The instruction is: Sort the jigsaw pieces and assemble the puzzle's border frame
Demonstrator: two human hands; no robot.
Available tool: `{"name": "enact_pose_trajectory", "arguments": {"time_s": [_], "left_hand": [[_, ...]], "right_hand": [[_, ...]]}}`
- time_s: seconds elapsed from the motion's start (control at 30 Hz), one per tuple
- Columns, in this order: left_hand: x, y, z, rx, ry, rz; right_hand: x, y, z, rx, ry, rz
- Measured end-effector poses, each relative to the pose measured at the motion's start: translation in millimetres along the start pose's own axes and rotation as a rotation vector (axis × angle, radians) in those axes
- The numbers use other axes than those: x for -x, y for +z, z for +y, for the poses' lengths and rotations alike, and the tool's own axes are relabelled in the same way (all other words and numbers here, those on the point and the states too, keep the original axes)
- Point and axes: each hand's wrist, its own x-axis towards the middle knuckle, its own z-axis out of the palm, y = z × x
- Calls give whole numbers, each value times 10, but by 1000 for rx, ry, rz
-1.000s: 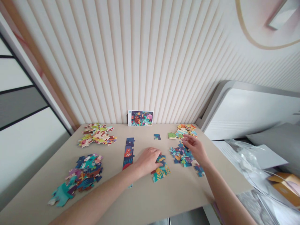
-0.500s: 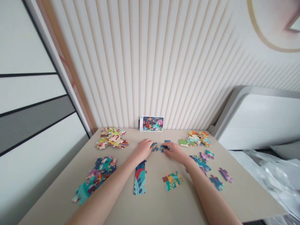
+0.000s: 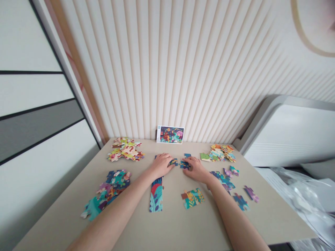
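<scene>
My left hand [image 3: 161,165] lies with its fingers flat over the top of a joined strip of jigsaw pieces [image 3: 156,196], coloured dark blue, red and teal. Dark blue pieces [image 3: 173,161] stick out to the right, between its fingers and thumb. Across a small gap, my right hand [image 3: 195,169] has its thumb and fingers round a small group of dark blue jigsaw pieces [image 3: 184,164], which rests on the table. Its palm hides part of that group. Below the right hand lies a joined teal and yellow leaf section [image 3: 194,198].
A picture card [image 3: 170,135] leans against the ribbed wall. Piles of pieces stand at the back left [image 3: 125,149], front left [image 3: 110,191] and back right [image 3: 220,153]. Loose blue and purple pieces [image 3: 241,201] lie by my right forearm. Clear plastic wrapping [image 3: 300,195] lies beyond the table's right edge.
The camera view has shifted slightly. My right hand and its dark blue pieces have barely moved, and the gap to the left group remains. My left hand keeps its place.
</scene>
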Motion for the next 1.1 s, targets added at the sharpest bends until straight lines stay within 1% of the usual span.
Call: {"name": "enact_pose_trajectory", "arguments": {"time_s": [0.13,0.23,0.33,0.63,0.77,0.83,0.97,1.03,1.1], "left_hand": [[35,15,20,7,2,37],[49,17,29,8,-1,51],[53,12,33,10,0,56],[59,28,17,10,6,61],[65,4,35,9,41,50],[71,-17,55,10,81,38],[78,-45,92,19,166,2],[78,-45,99,23,182,-7],[76,-39,97,24,178,-7]], "right_hand": [[-37,25,-25,-32,9,10],[-92,51,-68,-46,-28,29],[-128,63,-116,-56,-68,15],[-73,36,-129,23,-160,-5],[-76,5,-146,43,-184,-21],[-81,-11,-101,36,-164,2],[-58,-37,118,65,-29,88],[-26,-52,238,68,11,79],[7,-75,328,51,18,50]]}}
